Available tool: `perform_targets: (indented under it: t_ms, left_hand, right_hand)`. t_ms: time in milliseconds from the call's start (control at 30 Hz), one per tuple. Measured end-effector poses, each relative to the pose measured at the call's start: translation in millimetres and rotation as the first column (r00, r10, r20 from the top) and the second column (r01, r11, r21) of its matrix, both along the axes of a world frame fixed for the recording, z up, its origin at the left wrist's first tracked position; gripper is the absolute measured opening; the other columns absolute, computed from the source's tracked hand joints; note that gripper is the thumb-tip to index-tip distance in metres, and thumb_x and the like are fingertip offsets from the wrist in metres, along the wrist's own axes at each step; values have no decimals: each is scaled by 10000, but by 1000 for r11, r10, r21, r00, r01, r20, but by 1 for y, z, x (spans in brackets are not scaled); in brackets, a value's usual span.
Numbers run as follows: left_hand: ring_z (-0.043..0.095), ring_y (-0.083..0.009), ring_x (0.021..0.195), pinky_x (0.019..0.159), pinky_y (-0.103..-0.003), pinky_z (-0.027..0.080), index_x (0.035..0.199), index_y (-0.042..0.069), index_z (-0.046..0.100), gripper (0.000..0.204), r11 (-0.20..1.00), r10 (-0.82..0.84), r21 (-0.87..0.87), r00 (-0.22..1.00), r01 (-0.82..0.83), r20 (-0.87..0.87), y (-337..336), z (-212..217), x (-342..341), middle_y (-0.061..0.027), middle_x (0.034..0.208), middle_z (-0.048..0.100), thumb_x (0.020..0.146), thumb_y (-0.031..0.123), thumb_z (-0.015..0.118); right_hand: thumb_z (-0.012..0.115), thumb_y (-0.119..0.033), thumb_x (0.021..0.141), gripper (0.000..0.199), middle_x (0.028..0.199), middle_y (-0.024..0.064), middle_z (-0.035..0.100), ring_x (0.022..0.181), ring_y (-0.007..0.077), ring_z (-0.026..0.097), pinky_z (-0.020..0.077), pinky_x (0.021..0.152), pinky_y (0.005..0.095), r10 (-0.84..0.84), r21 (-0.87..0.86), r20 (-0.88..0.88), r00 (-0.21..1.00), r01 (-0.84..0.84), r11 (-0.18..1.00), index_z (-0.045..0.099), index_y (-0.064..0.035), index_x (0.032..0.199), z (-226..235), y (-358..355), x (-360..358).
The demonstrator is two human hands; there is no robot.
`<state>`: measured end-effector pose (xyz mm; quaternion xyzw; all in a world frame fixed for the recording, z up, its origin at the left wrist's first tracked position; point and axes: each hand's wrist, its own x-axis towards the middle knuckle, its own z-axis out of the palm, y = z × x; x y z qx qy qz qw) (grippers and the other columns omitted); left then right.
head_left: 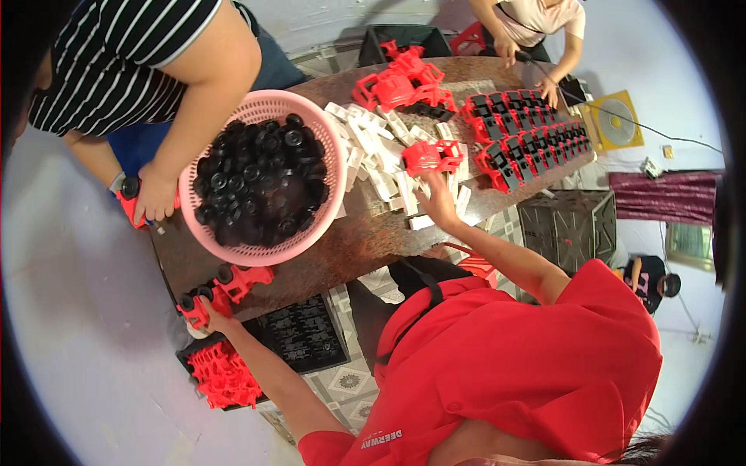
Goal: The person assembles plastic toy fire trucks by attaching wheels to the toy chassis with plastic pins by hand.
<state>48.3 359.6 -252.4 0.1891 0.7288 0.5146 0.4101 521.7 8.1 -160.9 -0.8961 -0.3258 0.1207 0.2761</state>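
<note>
My left hand [208, 317] grips a red toy vehicle with black wheels [229, 286] at the near left corner of the dark table [350, 245]. My right hand [437, 196] reaches across the table into a heap of white plastic pieces [373, 151], its fingertips just under a red toy body [432, 156] lying on the heap. Whether its fingers close on a piece is hidden.
A pink basket [311, 241] of black wheels stands on the table's left. A person in a striped shirt holds a red part [132, 203] beside it. Rows of red-and-black chassis [528, 136] and a pile of red vehicles [404, 85] lie further along. A black tray of red parts [221, 377] sits below.
</note>
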Motion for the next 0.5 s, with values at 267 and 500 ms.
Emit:
perform_targets:
  t_ms: [267, 500]
  left_hand:
    - [455, -308, 1273, 1039, -490, 385, 1433, 71, 395, 861, 844, -512, -296, 837, 448, -193, 37, 13, 6, -172, 1411, 440, 846, 686, 530]
    - [538, -192, 997, 802, -314, 485, 1232, -58, 482, 391, 807, -332, 284, 795, 518, -507, -115, 125, 199, -130, 1086, 554, 970, 222, 562]
  right_hand:
    - [881, -365, 555, 1085, 1392, 110, 397, 1351, 337, 333, 204, 1093, 619, 293, -543, 235, 927, -124, 831, 311, -190, 1462, -28, -3, 122]
    - [860, -319, 556, 752, 1100, 151, 508, 1047, 345, 513, 476, 832, 443, 293, -373, 274, 916, -179, 910, 550, -137, 1216, 41, -9, 121]
